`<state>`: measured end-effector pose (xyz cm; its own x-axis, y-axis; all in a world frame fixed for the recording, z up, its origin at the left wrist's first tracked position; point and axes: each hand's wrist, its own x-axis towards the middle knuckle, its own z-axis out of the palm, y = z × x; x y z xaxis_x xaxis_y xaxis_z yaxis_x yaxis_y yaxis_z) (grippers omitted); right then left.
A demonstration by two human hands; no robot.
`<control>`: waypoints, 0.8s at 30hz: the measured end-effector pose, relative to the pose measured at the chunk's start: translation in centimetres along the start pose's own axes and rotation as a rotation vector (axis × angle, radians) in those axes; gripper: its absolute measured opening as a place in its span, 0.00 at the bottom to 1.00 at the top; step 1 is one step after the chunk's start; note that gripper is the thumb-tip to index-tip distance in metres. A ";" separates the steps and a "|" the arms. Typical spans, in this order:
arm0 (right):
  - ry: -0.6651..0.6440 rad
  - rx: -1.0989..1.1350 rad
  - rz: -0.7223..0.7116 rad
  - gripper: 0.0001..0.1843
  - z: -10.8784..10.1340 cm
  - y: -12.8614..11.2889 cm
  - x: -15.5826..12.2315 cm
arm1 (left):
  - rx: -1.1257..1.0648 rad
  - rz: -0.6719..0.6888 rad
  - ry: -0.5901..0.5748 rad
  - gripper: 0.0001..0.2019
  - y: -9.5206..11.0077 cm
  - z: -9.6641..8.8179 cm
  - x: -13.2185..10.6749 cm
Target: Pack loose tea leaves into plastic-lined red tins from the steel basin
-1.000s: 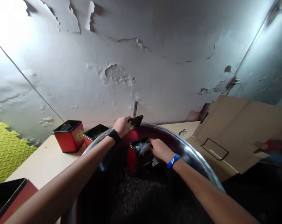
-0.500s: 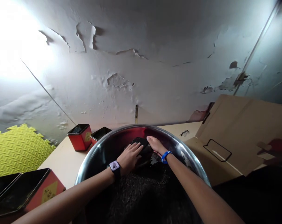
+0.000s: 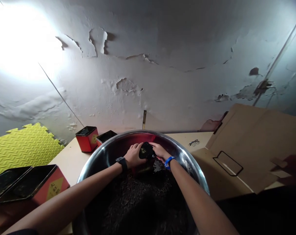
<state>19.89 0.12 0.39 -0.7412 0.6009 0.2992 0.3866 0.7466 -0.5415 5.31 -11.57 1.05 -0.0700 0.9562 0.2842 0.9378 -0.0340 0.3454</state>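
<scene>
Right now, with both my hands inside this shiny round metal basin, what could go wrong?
The black square lid could slip from your left hand and drop into the dark loose flakes below. Your right hand, wearing a blue wristband, might knock the basin wall.

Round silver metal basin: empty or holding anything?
Not empty: loose, dark, leaf-like bits lie inside the round silver metal basin. How deep, cannot tell; shadow darkens the near part.

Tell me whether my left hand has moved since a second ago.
Yes. Your left hand has moved down and inward, from over the far rim of the metal basin to inside the basin.
</scene>
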 end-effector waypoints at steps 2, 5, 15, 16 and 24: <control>0.010 0.087 0.034 0.23 -0.1 0.2 0.0 | -0.037 0.042 0.050 0.39 0.3 0.1 0.0; 0.030 0.185 0.087 0.24 -0.2 0.7 0.2 | -0.047 0.089 0.073 0.39 0.5 0.3 -0.1; 0.039 0.223 0.158 0.21 0.7 1.2 0.3 | 0.000 0.153 0.011 0.40 0.1 0.5 -0.2; 0.045 0.213 0.162 0.20 0.9 1.1 0.3 | -0.003 0.156 0.014 0.40 0.1 0.4 -0.2; 0.076 0.214 0.141 0.19 1.7 1.5 0.6 | -0.005 0.168 0.068 0.37 0.9 0.1 -0.8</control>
<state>19.15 1.14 -1.58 -0.6419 0.7205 0.2625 0.3524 0.5812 -0.7335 6.25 -12.32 1.03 0.0639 0.9150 0.3984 0.9365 -0.1929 0.2928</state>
